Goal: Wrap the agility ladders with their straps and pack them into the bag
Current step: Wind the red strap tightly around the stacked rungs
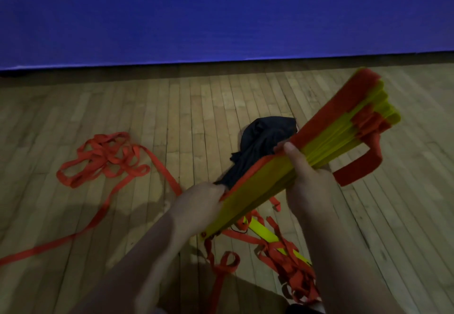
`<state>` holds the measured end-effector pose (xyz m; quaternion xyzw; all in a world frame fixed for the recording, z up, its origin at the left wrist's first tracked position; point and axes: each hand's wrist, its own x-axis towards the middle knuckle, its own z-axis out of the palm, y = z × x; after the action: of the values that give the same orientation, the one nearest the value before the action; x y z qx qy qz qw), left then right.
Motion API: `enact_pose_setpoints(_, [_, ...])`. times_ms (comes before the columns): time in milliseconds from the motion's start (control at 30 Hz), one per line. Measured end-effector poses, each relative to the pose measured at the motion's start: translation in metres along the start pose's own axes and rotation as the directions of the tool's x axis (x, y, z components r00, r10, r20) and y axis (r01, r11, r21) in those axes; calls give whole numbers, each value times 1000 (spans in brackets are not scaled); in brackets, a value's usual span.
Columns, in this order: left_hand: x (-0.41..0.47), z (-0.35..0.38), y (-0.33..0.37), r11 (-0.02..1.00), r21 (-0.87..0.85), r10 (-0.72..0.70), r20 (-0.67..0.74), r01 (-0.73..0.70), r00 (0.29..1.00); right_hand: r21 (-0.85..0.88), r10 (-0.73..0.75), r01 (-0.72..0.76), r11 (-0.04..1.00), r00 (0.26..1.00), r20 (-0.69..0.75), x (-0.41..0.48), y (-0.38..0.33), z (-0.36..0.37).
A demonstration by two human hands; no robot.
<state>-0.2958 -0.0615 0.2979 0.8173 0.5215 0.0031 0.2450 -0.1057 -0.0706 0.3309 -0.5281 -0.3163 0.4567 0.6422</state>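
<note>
Yellow plastic rungs [258, 186], seemingly a stiff, light stack edged with limp orange strap [363, 166], held above the wood floor [172, 117]. Left grip [201, 200] curls round the near end, right grip [307, 178] round the middle, likely the surest hold. Black bag [265, 134] lies just beyond.

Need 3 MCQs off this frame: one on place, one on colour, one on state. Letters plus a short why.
1. The black bag is:
A) on the floor behind the rung stack
B) on a shoulder
C) hung on the wall

2. The rungs are:
A) blue
B) yellow
C) white

3. The left hand and right hand are:
A) both idle
B) both flat on the floor
C) both gripping the rung stack

Answers:
1 A: it lies on the wood just past the stack.
2 B: the flat faces are yellow with orange straps.
3 C: fingers of both curl round it.
</note>
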Motion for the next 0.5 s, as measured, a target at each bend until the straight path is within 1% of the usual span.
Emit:
enact_pose_setpoints(67, [-2,8,0,987,138,-80,-20,82,997,121,34,-25,992,997,-76,6,-6,-5])
enact_pose_setpoints(133, [-3,17,3,963,232,-143,23,134,989,214,40,-21,977,995,-87,12,-13,-10])
enact_pose_setpoints(200, [-2,23,5,961,215,-192,79,171,978,298,46,-19,954,995,-85,16,-17,-15])
enact_pose_setpoints(267, [-1,25,5,972,133,-204,81,193,975,407,53,-12,913,995,-89,18,-21,-20])
enact_pose_setpoints(333, [0,23,3,974,134,-191,48,183,980,510,80,-18,860,992,-99,21,-22,-25])
enact_pose_setpoints(400, [1,24,2,962,203,-188,0,184,982,582,129,-35,812,984,-121,24,-24,-27])
enact_pose_setpoints(500, [4,24,2,913,316,-241,-98,259,966,628,179,-61,776,976,-127,24,-20,-27])
